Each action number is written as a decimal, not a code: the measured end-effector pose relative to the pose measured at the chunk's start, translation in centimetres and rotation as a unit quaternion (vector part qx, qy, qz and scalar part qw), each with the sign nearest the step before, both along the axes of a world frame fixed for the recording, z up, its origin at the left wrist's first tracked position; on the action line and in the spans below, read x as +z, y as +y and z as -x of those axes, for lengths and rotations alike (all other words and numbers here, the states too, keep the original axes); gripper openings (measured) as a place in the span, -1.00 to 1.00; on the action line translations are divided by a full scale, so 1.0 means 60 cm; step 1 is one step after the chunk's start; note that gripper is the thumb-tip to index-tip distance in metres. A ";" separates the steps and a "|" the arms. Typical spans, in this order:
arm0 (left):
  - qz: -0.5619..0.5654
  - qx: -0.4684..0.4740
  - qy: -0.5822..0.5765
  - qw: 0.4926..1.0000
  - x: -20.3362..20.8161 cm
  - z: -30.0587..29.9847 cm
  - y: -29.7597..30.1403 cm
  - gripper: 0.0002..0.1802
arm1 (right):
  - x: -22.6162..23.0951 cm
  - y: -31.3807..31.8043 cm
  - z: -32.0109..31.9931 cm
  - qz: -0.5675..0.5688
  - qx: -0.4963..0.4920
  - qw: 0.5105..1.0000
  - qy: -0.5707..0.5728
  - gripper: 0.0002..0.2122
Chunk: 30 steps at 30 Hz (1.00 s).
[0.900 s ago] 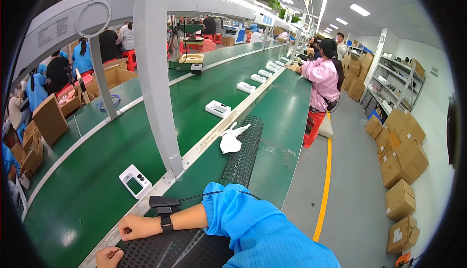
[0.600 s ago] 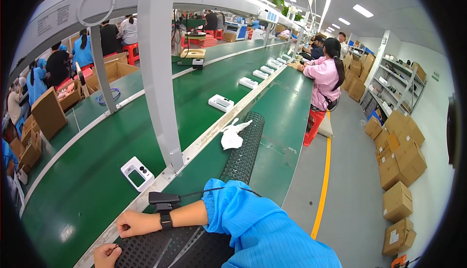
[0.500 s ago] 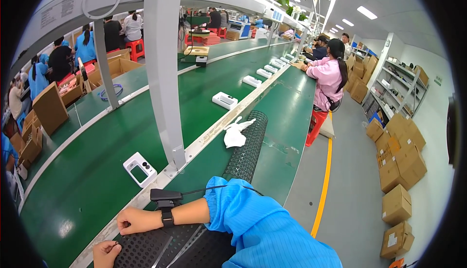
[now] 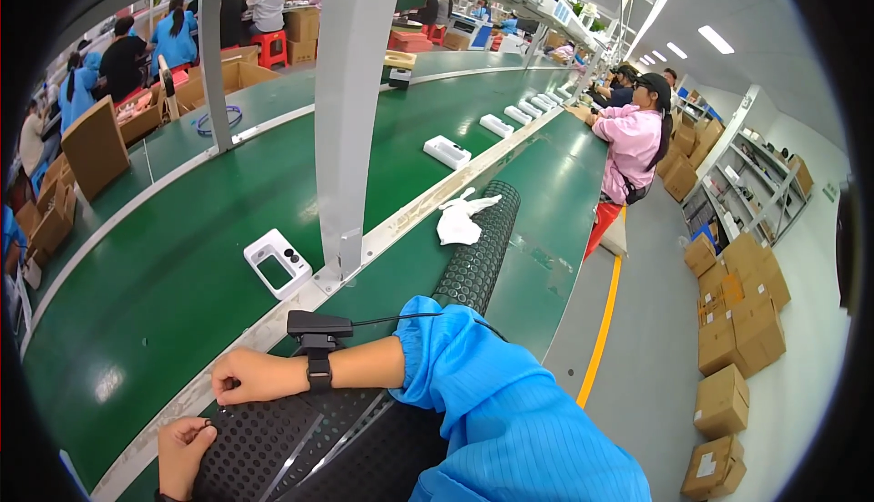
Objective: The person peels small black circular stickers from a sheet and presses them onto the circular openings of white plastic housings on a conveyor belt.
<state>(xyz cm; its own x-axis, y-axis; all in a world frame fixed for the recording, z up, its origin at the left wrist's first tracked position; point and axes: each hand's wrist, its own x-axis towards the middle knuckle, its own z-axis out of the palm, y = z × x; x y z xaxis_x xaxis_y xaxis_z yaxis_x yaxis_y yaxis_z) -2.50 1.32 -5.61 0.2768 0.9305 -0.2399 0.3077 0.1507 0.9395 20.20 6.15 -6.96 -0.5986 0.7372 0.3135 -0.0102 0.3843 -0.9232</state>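
Clad in a loose, bright blue sleeve [image 4: 519,420] with fine tonal stripes, gathered at the cuff [image 4: 415,343]. Strapped at the right wrist with a black, square-buckled band [image 4: 319,371], topped by a flat black box [image 4: 319,324] on a short mount [image 4: 318,342]. Wired with a thin black cable [image 4: 387,319] across the sleeve. Bare at left hand [image 4: 185,455] and right hand [image 4: 259,376].

Factory floor, assembly line by the look of it from here. Long green belt [image 4: 182,320], matching white housings [image 4: 299,273] spaced along it, workers [image 4: 628,142] seated on red stools [image 4: 270,50], brown cartons [image 4: 742,324] stacked by the wall, metal shelving [image 4: 763,172], strip lights [image 4: 716,40]. Far rows too small to read clearly.
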 end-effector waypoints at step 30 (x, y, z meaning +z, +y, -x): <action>-0.070 -0.040 0.124 0.989 0.044 0.021 -0.058 -0.85 | 0.009 -0.033 0.036 -0.043 0.054 0.995 -0.069 -0.92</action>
